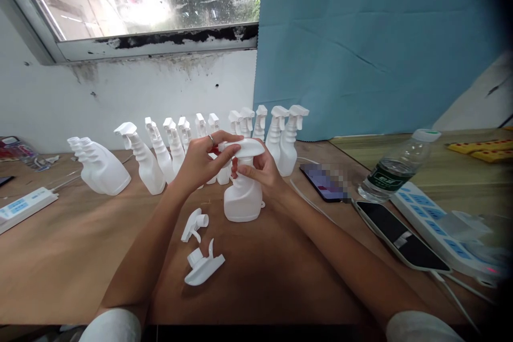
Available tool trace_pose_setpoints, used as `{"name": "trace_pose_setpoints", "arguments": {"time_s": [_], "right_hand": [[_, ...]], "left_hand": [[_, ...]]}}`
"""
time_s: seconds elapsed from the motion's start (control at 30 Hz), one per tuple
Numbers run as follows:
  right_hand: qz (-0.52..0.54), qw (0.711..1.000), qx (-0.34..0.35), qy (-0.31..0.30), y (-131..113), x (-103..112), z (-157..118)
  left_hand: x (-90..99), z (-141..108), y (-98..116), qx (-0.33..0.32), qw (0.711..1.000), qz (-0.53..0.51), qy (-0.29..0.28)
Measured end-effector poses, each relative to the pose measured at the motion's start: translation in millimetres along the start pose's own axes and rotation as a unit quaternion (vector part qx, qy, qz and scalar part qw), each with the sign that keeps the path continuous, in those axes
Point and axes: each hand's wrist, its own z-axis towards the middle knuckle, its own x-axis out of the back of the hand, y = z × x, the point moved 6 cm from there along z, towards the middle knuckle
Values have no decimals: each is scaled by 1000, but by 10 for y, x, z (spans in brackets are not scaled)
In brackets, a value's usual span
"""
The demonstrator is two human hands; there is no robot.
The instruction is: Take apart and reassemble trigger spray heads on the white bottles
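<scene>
A white spray bottle [242, 202] stands upright at the middle of the brown table, with a white trigger head [250, 147] on its neck. My left hand [204, 157] pinches the nozzle end of that head, and a ring shows on one finger. Around the neck and the back of the head, my right hand [266, 170] is closed. Two loose trigger heads lie nearer to me, one [195, 224] just left of the bottle and another [204, 267] below it. The bottle partly hides the fingertips of my right hand.
Several white spray bottles [148, 165] with heads stand along the wall. Headless bottles [102, 168] lean at the left, near a power strip [30, 207]. To the right are a phone [325, 183], another phone [401, 235], a water bottle [390, 171], a second power strip [435, 227] and cables.
</scene>
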Motion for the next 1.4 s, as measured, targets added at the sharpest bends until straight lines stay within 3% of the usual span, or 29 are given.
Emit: {"name": "trace_pose_setpoints", "arguments": {"time_s": [0.23, 0.37, 0.53, 0.7, 0.9, 1.17, 1.4], "right_hand": [[-50, 998, -26, 35, 39, 45, -9], [-1, 1000, -30, 3, 37, 3, -15], [-32, 999, -30, 26, 28, 27, -1], [11, 1000, -24, 5, 23, 3, -15], [-22, 999, -18, 42, 31, 28, -25], [2, 1000, -8, 6, 34, 47, -38], [-59, 996, 24, 59, 12, 37, -52]], "left_hand": [[2, -3, -4, -4, 1000, 4, -6], [9, -7, 8, -7, 1000, 15, -5], [5, -1, 21, -10, 1000, 14, -7], [9, -4, 30, -14, 1000, 18, -9], [9, -7, 20, -8, 1000, 15, -7], [9, 1, 19, -4, 1000, 17, -13], [0, -8, -45, 30, 999, -13, -20]]}}
